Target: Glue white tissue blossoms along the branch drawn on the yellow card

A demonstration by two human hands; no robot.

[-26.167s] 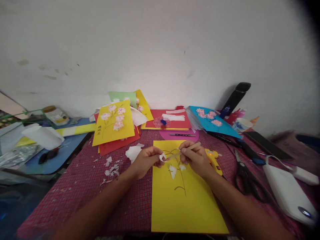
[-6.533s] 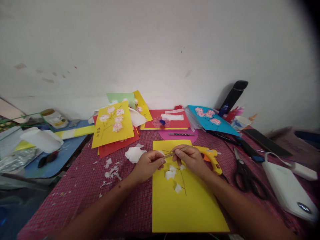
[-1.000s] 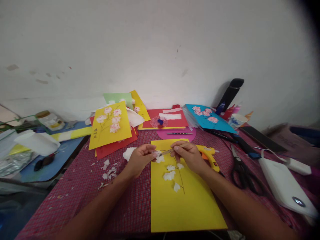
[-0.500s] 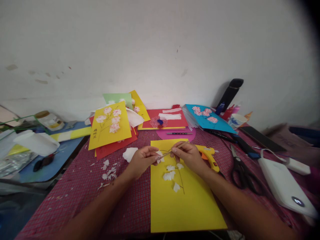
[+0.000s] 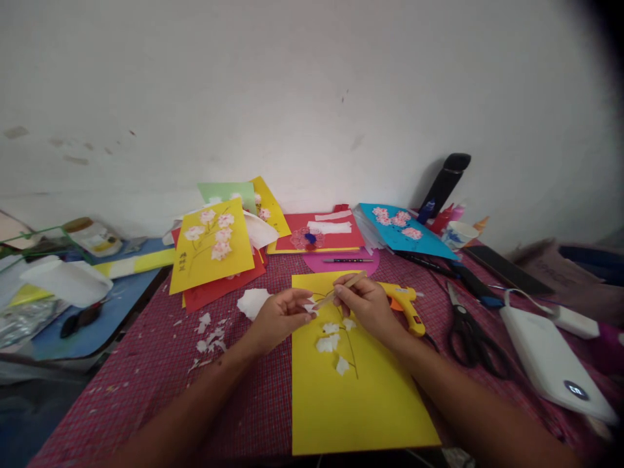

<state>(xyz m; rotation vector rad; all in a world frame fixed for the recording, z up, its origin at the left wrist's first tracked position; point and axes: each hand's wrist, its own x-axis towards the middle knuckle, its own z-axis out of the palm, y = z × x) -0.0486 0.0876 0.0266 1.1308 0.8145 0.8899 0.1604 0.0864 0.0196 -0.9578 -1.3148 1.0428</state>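
A yellow sheet of paper (image 5: pixel 361 416) lies on the table, with a drawn brown branch and several white paper petals (image 5: pixel 327 343) on it. My right hand (image 5: pixel 363 302) pinches a thin, pale wooden stick (image 5: pixel 355 279) over the sheet's upper part, its tip pointing left. My left hand (image 5: pixel 280 318) is at the sheet's upper left edge. Its thumb and forefinger are apart around the stick's tip, where a white paper piece shows; whether they touch that piece I cannot tell. Beside this hand lies a larger torn white paper (image 5: pixel 252 303).
White scraps (image 5: pixel 212 338) are scattered to the left. On the right are a yellow glue gun (image 5: pixel 407 305), black scissors (image 5: pixel 470 331) and a white power bank (image 5: pixel 550 357). Flower cards in yellow (image 5: pixel 214 260) and blue (image 5: pixel 404 244) stand behind, with paint bottles and a cup (image 5: pixel 459 235).
My left thumb and forefinger have parted slightly at the stick's tip. The stick in my right hand has tilted a little steeper. The whole view has shifted slightly.
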